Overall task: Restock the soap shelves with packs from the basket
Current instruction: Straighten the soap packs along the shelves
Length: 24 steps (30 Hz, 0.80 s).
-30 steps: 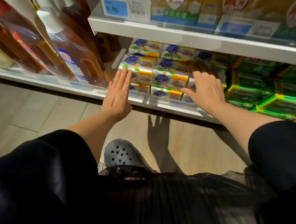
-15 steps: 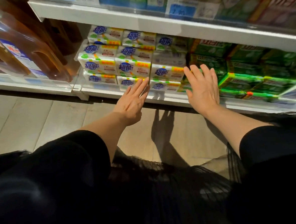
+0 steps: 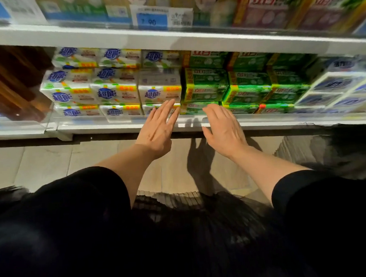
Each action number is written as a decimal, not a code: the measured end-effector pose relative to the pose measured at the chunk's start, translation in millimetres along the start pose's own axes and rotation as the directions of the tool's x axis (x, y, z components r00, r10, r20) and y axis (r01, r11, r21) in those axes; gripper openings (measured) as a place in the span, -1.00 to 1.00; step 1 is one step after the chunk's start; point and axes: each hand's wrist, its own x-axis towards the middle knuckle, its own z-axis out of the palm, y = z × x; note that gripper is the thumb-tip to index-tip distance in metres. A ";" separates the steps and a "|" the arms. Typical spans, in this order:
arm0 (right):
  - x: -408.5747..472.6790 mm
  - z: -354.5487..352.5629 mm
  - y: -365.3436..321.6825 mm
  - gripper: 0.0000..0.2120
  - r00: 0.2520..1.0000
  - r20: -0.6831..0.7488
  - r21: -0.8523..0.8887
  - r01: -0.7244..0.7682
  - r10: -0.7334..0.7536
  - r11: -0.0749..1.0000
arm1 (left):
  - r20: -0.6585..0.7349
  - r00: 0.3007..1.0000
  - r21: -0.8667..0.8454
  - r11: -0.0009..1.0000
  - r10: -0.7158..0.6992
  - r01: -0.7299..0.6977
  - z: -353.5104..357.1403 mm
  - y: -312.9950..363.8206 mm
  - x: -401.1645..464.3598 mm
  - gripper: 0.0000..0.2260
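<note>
Squaring pack fronts on the bottom shelf (image 3: 121, 127): left hand (image 3: 155, 129) and right hand (image 3: 224, 129) flat, empty, just apart before white packs (image 3: 160, 92) and green packs (image 3: 205, 92). Advise pressing evenly. Basket not visible.

On the bottom shelf (image 3: 117, 127) in front of you, stacked soap packs (image 3: 115, 93) fill the left part, with a second block of packs (image 3: 247, 85) touching them on the right and a third block (image 3: 335, 88) farther right. Bottles (image 3: 9, 84) stand left of the stacks. Your left hand (image 3: 156, 131) reaches to the seam between the first two blocks, your right hand (image 3: 224, 129) just beside it, under the upper shelf (image 3: 171, 40).
</note>
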 end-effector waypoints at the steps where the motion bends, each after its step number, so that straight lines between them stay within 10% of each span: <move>1: -7.0 0.8 9.9 -0.59 1.000 0.003 -0.012 -0.026 0.026 1.000 | -0.005 1.000 -0.022 1.000 0.005 -0.005 -0.6 8.1 3.4 -0.24; 7: -23.4 -6.7 51.0 -0.37 0.953 -0.031 0.025 -0.300 0.300 0.954 | -0.053 0.998 -0.063 0.997 0.030 -0.033 7.1 42.6 16.5 -0.25; 24: -37.9 15.3 85.3 -0.23 0.879 0.020 0.148 -0.474 0.477 0.868 | -0.048 0.988 0.064 0.986 -0.149 0.151 35.2 60.0 49.1 -0.37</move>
